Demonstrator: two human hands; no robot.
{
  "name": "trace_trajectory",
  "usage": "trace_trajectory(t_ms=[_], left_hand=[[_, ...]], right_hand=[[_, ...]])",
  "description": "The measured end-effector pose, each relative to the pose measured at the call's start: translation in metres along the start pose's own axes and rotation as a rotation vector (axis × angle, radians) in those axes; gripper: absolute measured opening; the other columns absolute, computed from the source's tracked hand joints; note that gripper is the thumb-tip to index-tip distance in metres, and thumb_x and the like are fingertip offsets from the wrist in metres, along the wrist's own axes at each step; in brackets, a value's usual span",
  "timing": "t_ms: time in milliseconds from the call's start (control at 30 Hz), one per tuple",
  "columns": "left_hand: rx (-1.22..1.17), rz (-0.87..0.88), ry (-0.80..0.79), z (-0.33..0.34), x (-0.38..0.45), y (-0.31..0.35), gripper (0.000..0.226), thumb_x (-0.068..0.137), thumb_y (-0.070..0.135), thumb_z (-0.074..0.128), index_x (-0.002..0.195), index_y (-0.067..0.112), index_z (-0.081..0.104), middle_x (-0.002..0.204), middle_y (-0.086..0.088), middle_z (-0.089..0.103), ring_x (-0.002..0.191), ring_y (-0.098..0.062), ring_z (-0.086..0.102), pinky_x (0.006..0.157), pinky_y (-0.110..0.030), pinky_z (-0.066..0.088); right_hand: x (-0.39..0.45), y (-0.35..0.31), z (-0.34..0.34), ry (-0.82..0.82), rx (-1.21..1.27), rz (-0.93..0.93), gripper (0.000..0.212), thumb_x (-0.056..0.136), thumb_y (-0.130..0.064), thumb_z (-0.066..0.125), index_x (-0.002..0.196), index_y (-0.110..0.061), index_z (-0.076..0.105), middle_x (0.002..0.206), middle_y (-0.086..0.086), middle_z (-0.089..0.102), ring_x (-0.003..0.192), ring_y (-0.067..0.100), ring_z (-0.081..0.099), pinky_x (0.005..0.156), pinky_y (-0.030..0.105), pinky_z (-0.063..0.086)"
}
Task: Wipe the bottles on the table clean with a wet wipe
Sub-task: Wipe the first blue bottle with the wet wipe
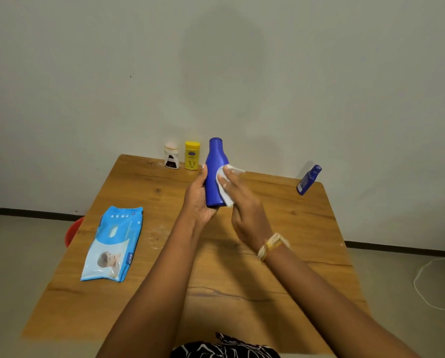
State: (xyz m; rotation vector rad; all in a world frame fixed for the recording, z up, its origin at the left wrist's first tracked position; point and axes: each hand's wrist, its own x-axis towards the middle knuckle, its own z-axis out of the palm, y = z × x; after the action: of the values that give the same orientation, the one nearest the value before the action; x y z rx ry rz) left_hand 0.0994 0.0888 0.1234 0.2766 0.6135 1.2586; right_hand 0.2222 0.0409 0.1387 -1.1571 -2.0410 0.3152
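My left hand [198, 200] grips a tall blue bottle [214, 171] by its lower half and holds it upright above the wooden table [281, 267]. My right hand [244, 205] presses a white wet wipe [225, 192] against the bottle's right side. A small white bottle with a dark label [171, 156] and a yellow bottle [192, 155] stand side by side at the table's far edge. A small dark-blue bottle [308, 180] stands near the far right corner.
A blue pack of wet wipes [113, 245] lies flat on the left part of the table. A red object [73, 231] shows below the table's left edge. A white cable [428, 282] runs across the floor at the right. The wall stands just behind the table.
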Motion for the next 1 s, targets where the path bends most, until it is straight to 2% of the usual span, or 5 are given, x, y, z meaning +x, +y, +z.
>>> trace_trajectory(t_ms=[200,367,633,900,1000], left_hand=[[0.132,-0.013,0.144,-0.001,0.005,-0.011,0.041,0.095,0.039,0.051,0.116,0.004,0.055,0.089,-0.011,0.067,0.072,-0.020,0.066,0.060,-0.031,0.056],[0.148,-0.025,0.054,0.001,0.005,-0.019,0.036,0.101,0.026,0.042,0.126,0.002,0.051,0.104,-0.014,0.065,0.087,-0.022,0.065,0.069,-0.032,0.057],[0.161,-0.089,-0.098,0.018,0.000,-0.028,0.048,0.090,0.049,0.050,0.121,0.014,0.060,0.095,-0.006,0.069,0.085,-0.018,0.065,0.073,-0.033,0.053],[0.184,-0.200,-0.033,0.013,-0.003,-0.032,0.056,0.075,0.054,0.064,0.114,0.016,0.050,0.071,-0.005,0.055,0.051,-0.014,0.053,0.050,-0.024,0.049],[0.085,-0.219,-0.051,0.013,-0.001,-0.035,0.046,0.082,0.046,0.063,0.113,0.013,0.053,0.077,-0.007,0.059,0.062,-0.017,0.058,0.061,-0.030,0.053]], right_hand=[[-0.057,-0.001,0.005,0.047,-0.003,-0.032,0.049,0.085,0.005,0.038,0.132,-0.001,0.052,0.142,0.015,0.047,0.136,0.021,0.040,0.106,0.037,0.043],[-0.006,0.011,-0.026,0.350,0.157,0.163,0.047,0.082,0.012,0.036,0.120,0.002,0.062,0.124,0.014,0.062,0.119,0.020,0.056,0.101,0.040,0.047],[0.030,0.015,-0.025,0.002,0.152,0.204,0.043,0.092,0.003,0.043,0.131,-0.009,0.056,0.137,0.008,0.054,0.131,0.015,0.046,0.110,0.037,0.037],[-0.058,-0.012,-0.016,0.015,0.180,0.054,0.051,0.083,0.012,0.046,0.131,-0.007,0.055,0.137,0.009,0.053,0.132,0.014,0.045,0.110,0.034,0.038],[-0.037,-0.010,-0.022,0.238,0.459,0.323,0.039,0.084,0.002,0.045,0.116,-0.002,0.066,0.119,0.010,0.066,0.115,0.015,0.061,0.097,0.037,0.050]])
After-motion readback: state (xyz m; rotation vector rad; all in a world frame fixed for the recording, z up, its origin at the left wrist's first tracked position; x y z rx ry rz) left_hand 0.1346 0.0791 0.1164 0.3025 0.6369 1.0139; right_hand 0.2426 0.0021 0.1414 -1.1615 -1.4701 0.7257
